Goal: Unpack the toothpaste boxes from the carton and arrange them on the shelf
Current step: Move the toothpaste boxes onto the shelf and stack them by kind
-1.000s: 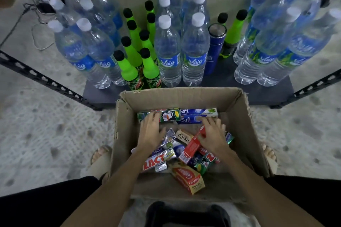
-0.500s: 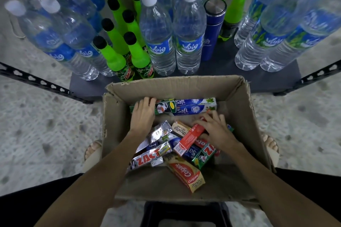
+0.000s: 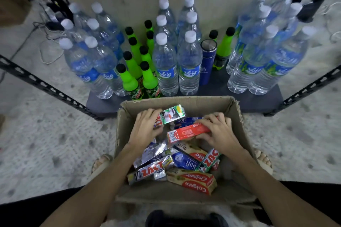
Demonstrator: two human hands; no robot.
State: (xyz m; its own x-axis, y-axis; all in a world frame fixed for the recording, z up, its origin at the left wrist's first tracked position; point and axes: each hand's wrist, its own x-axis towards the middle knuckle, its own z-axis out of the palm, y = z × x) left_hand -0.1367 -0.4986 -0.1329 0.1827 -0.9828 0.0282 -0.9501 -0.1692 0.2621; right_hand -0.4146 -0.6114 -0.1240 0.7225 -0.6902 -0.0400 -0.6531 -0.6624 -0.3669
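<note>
1. Head view: the left hand (image 3: 145,127) grips a green toothpaste box (image 3: 171,115), raised at the carton's (image 3: 238,116) far wall.
2. The right hand (image 3: 217,131) grips a red toothpaste box (image 3: 186,132) just above the heap of toothpaste boxes (image 3: 177,164) inside.
3. Beyond the carton, the shelf (image 3: 258,101) carries water bottles (image 3: 166,68), green bottles (image 3: 129,81) and a blue flask (image 3: 206,62).

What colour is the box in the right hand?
Red, with white print: the box in the right hand, head view.
</note>
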